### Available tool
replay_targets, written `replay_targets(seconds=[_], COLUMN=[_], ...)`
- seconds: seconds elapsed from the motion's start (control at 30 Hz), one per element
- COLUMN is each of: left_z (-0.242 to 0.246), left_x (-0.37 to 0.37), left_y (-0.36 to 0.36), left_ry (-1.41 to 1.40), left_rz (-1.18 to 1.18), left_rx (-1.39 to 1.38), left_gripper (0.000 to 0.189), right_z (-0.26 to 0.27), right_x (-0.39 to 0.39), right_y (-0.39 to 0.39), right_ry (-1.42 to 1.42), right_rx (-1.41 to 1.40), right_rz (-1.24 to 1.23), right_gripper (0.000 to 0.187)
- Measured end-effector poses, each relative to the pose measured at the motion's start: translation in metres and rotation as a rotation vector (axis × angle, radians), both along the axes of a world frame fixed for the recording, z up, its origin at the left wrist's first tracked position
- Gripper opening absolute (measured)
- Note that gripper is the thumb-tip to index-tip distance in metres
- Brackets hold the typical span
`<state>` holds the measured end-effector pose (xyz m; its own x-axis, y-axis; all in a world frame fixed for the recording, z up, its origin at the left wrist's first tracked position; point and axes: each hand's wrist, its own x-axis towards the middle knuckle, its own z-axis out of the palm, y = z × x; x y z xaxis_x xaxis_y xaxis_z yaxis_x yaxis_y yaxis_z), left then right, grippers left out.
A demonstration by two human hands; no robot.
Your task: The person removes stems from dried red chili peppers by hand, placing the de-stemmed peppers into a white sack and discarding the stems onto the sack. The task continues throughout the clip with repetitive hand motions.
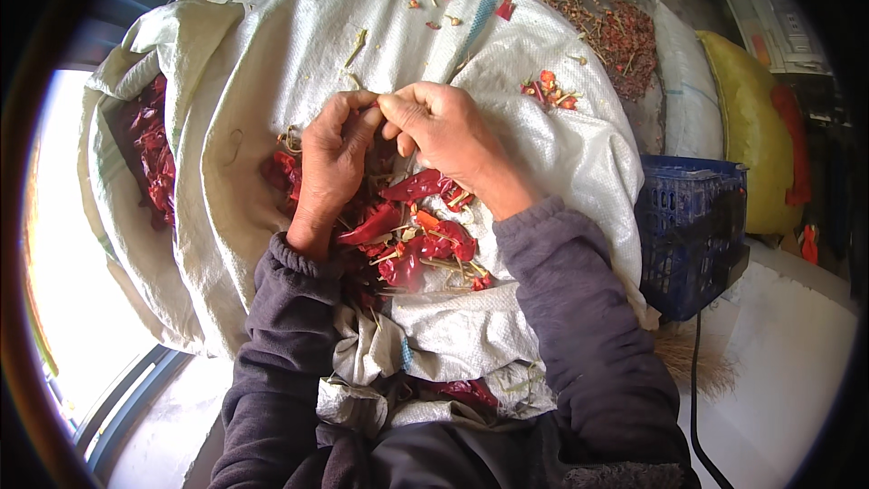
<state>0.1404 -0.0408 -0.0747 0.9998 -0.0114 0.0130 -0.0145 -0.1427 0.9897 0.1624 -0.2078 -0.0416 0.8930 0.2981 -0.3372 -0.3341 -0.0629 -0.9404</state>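
Note:
My left hand [339,149] and my right hand [441,132] meet above a white woven sack [570,149] spread before me. Between their fingertips is a small piece of red chili [373,106], mostly hidden by the fingers. Both hands pinch at it. Below them lies a heap of dried red chilies [407,258] with pale stems, in a hollow of the sack. A small cluster of red chili caps and stems [551,91] rests on the cloth to the right of my right hand.
An upright open sack [197,170] at left holds more dried red chilies [155,149]. At right stand a blue plastic crate [689,238], a yellow sack [753,142] and a filled white sack [689,88]. Chili scraps [621,47] cover the floor beyond. A black cable [696,387] runs beside me.

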Motion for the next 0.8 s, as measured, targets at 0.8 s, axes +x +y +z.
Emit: replay_targets(seconds=[0.8], left_z=[0.076], left_x=[-0.035], left_y=[0.036], left_ry=[-0.195], left_rz=[-0.097], left_rx=[1.04], left_gripper=[0.036], right_z=[0.03], right_x=[0.015], right_y=[-0.009], right_ry=[-0.245], right_rx=[-0.009], right_rz=[-0.216], right_gripper=[0.023])
